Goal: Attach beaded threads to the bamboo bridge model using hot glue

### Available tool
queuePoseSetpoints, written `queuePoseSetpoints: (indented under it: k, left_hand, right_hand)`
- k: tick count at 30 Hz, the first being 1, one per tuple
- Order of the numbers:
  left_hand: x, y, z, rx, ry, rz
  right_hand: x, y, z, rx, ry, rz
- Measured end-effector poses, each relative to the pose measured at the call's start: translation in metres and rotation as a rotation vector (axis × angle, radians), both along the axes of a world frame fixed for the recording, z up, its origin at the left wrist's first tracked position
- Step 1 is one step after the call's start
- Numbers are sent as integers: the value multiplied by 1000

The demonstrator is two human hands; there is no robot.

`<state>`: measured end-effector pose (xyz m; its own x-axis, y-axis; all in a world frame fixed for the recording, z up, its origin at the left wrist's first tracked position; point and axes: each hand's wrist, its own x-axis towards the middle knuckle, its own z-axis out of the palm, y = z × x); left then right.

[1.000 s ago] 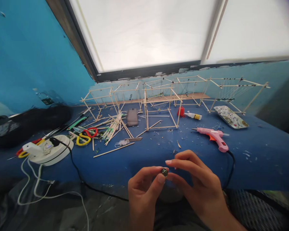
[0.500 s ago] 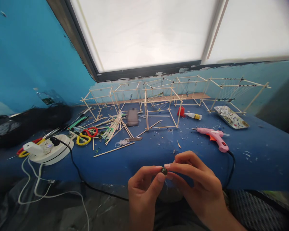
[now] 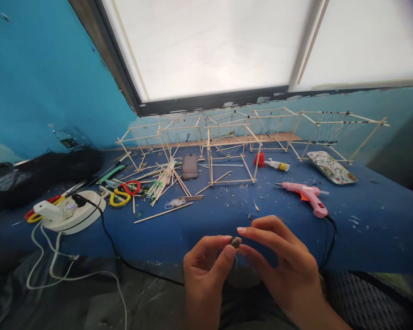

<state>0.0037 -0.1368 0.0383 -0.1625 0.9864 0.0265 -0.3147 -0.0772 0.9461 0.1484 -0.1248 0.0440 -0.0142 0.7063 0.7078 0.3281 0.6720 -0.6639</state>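
Note:
Near the front edge of the blue table (image 3: 199, 224), my left hand (image 3: 204, 275) pinches a small dark round bead (image 3: 234, 242) between thumb and forefinger. My right hand (image 3: 282, 266) meets it from the right, its thumb and forefinger closed at the same bead, other fingers curled. A thin thread, barely visible, seems to hang below the bead. Both hands hover just in front of the table's edge.
A pink glue gun (image 3: 308, 195) lies right of centre with a black cord. Stick frames (image 3: 227, 137) stand at the back. Loose sticks (image 3: 163, 178), red and yellow scissors (image 3: 124, 192), a white round power reel (image 3: 72, 213), a glue bottle (image 3: 271, 163) and a patterned tray (image 3: 330, 167) lie around.
My hands stay together on the bead and have shifted very slightly upward; my right fingertips have twitched a little. Nothing on the table has moved.

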Motion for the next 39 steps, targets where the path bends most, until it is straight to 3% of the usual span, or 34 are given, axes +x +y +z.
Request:
queuePoseSetpoints:
  k: [8, 28, 33, 39]
  left_hand:
    - [0, 0, 1, -11, 15, 5]
    - [-1, 0, -3, -27, -52, -1]
    - [0, 0, -1, -41, -25, 29]
    - [0, 0, 0, -36, -25, 18]
  right_hand:
    - [0, -1, -3, -3, -9, -5]
    - [-2, -5, -6, 161, -91, -70]
    - [-3, -2, -5, 186, -98, -138]
    - [-2, -2, -5, 181, -131, -67]
